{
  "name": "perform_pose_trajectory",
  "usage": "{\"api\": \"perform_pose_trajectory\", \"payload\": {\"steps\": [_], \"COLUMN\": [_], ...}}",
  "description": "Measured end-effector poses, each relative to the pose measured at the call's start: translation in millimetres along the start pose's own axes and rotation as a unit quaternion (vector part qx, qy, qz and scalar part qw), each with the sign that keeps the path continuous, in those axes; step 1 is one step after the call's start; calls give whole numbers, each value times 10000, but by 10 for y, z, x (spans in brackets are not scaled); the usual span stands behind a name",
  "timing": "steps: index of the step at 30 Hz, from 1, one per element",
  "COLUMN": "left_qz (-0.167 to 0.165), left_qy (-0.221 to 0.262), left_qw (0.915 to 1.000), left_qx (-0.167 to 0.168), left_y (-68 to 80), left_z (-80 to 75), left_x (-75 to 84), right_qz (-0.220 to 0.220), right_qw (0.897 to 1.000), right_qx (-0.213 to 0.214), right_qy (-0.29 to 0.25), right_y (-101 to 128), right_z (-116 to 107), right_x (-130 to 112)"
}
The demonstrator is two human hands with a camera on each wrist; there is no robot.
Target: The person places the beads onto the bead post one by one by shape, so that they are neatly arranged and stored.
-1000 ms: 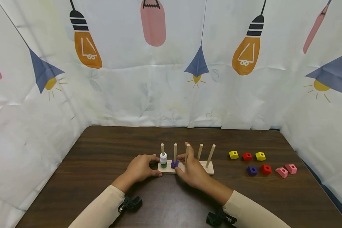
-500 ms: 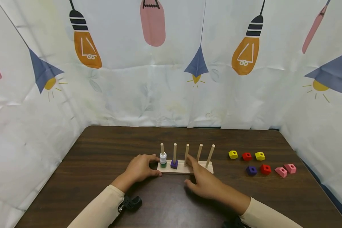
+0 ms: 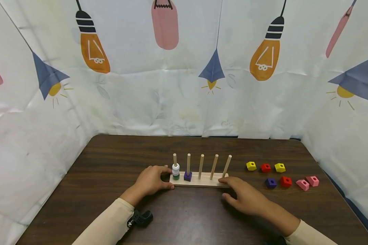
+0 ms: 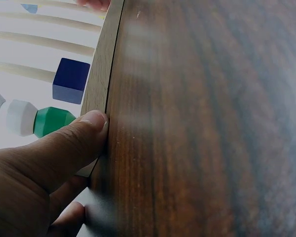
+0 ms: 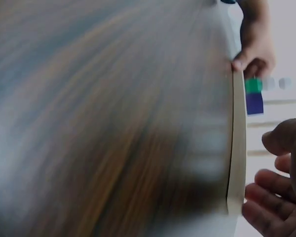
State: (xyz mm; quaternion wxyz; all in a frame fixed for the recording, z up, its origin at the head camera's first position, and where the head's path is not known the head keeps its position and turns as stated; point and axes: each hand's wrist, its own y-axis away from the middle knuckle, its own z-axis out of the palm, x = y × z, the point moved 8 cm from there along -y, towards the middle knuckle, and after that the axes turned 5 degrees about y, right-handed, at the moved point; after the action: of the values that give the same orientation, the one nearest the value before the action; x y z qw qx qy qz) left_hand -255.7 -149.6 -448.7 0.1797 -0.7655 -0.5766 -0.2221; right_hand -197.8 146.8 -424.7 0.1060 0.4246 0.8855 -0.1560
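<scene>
Head view: gripping left end of five-peg wooden board (image 3: 207,183) with left hand (image 3: 151,179); holding right hand (image 3: 246,197) loosely spread at board's right end. On board's leftmost peg (image 3: 174,159), white beads (image 3: 175,168) above green bead (image 3: 176,177); on next peg (image 3: 188,162), purple cube (image 3: 187,177). Right of board on bench (image 3: 190,217), loose yellow, red, purple, pink blocks (image 3: 284,184). Left wrist view: pressing board's near edge with thumb (image 4: 81,140). Right wrist view: fingers (image 5: 274,182) slightly curved, contact with board unclear.

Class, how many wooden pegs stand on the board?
5 on the board, from left: first peg through white and green pieces, second peg through a purple block; third peg, fourth peg and fifth peg bare.
</scene>
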Motion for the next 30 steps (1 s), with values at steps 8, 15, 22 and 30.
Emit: {"api": "perform_pose_trajectory", "payload": {"steps": [8,15,22,30], "left_qz": [-35,-23,-7,-22], "left_qy": [-3,14,10,1], "left_qw": [10000,10000,10000,10000], "left_qx": [-21,-23,-1,-21], "left_y": [8,9,6,5], "left_z": [0,-6,-6,0], "left_x": [-3,5,5,7], "right_qz": [105,1071,1555,1679], "right_qw": [9981,9883,9838,9829], "right_qx": [458,857,586,355], "right_qy": [394,668,669,666], "right_y": [243,458,634,691], "right_z": [-250,-524,-593,-541], "right_x": [327,772,1070,1207]}}
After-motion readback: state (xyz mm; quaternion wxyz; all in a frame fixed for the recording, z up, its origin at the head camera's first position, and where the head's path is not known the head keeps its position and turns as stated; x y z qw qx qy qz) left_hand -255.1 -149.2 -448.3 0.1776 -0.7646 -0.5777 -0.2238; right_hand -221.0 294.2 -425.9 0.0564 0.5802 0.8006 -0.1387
